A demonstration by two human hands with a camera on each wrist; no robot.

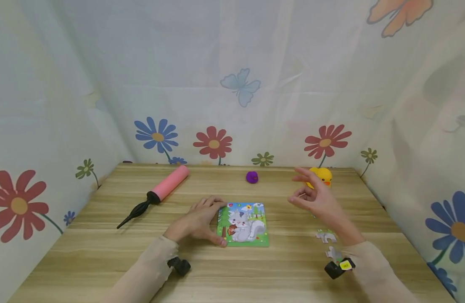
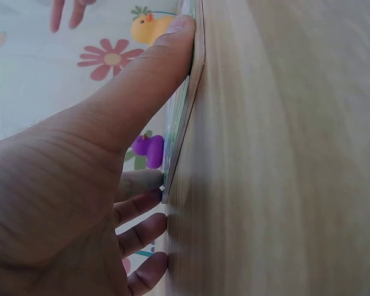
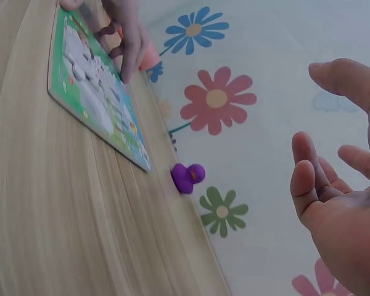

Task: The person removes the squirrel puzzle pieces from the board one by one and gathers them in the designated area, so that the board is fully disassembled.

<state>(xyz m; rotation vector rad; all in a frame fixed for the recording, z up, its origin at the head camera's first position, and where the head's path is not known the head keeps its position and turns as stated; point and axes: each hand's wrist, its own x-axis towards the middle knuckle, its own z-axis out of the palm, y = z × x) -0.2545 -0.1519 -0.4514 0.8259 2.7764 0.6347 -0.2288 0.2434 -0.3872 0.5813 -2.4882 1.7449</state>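
A flat puzzle board [image 1: 243,227] with a grey squirrel picture lies on the wooden table. My left hand [image 1: 202,221] holds it along its left side, thumb on the near corner and index finger at the far corner; the left wrist view shows the other fingertips resting beside it. My right hand [image 1: 315,198] is raised over the table to the right of the board. In the right wrist view nothing is between its thumb and loosely bent fingers [image 3: 303,179]. Loose puzzle pieces [image 1: 326,236] lie below the right forearm, partly hidden by it.
Toward the back stands a small purple rubber duck [image 1: 252,177]. A larger yellow duck [image 1: 323,175] is behind my right hand, partly covered. At the left lies a pink and black hand pump [image 1: 157,194]. A flower-printed curtain [image 1: 240,126] borders the table.
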